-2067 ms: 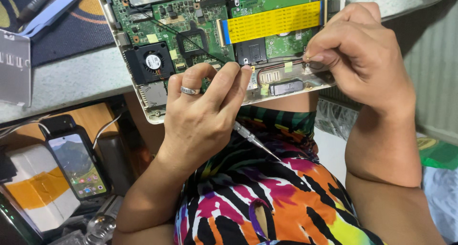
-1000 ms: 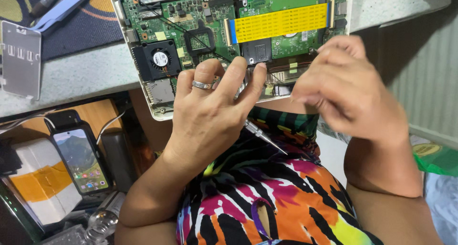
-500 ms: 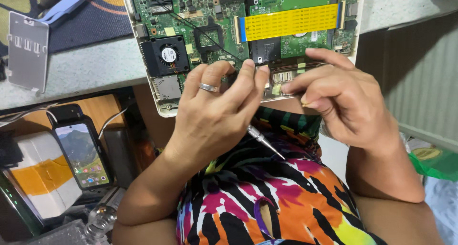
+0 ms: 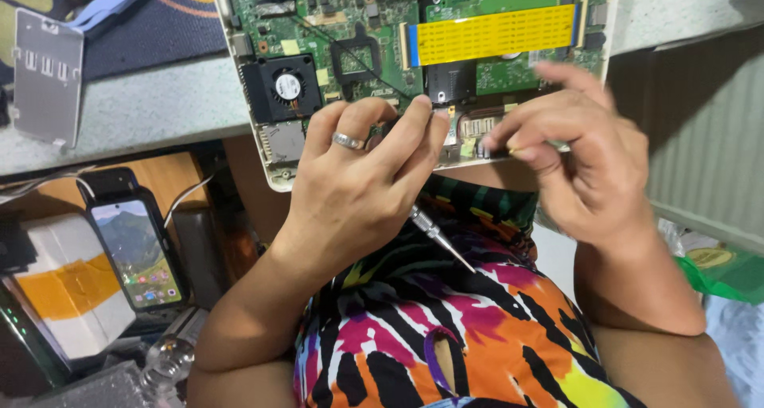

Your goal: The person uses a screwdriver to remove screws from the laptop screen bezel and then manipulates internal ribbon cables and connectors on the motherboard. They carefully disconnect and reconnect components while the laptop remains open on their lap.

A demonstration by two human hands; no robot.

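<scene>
Hands on green circuit board (image 4: 350, 26): left hand (image 4: 358, 185) grips thin metal screwdriver (image 4: 442, 237); right hand (image 4: 581, 161) pinched, blurred.

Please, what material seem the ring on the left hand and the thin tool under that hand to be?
The ring looks like polished silver-coloured metal: it glints on the left hand. The thin tool seems bright steel, shiny with a ribbed grip; the alloy cannot be told.

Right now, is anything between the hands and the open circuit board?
Nothing visible. The left hand rests its fingertips directly on the circuit board by the black fan, a thin screwdriver tucked beneath it. The right hand reaches the board's near edge.
</scene>
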